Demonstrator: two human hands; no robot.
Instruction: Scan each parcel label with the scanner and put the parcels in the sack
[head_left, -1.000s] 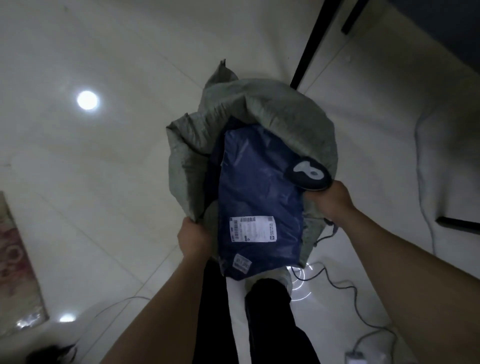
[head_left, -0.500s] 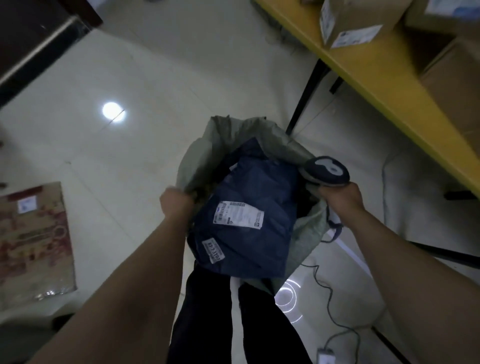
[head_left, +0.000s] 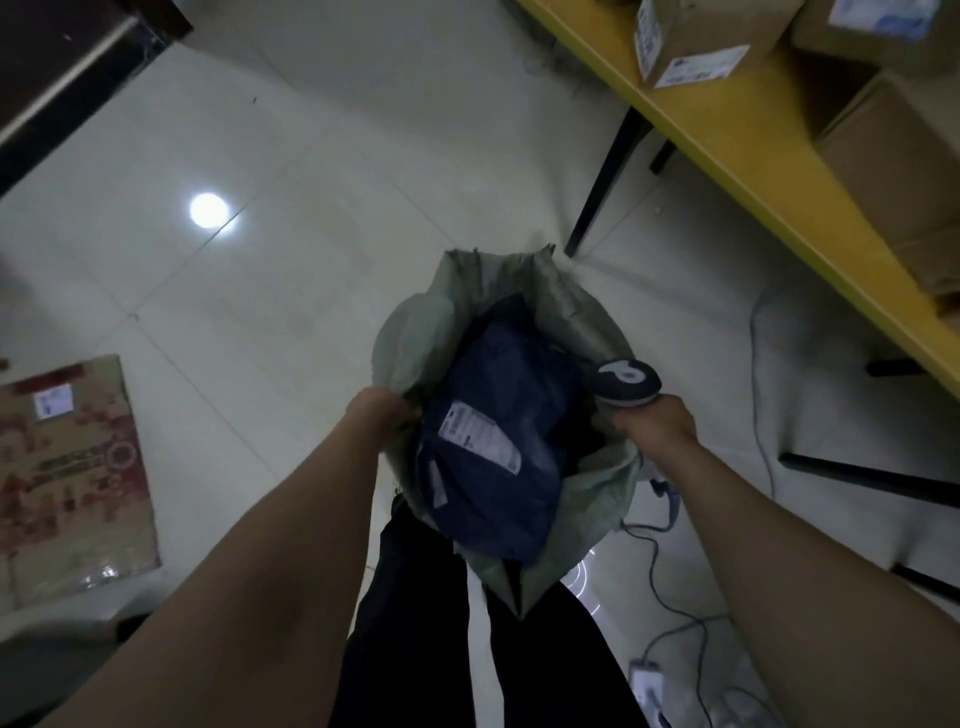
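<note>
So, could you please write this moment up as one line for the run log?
step: bagging | left hand: grips sack rim | right hand: holds scanner | blue parcel: in sack mouth, label up

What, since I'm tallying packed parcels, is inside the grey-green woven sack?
One dark blue plastic mailer parcel, white label up, fills the mouth of the grey-green woven sack. The left hand grips the rim. Anything beneath the parcel is covered, so I cannot count further.
</note>
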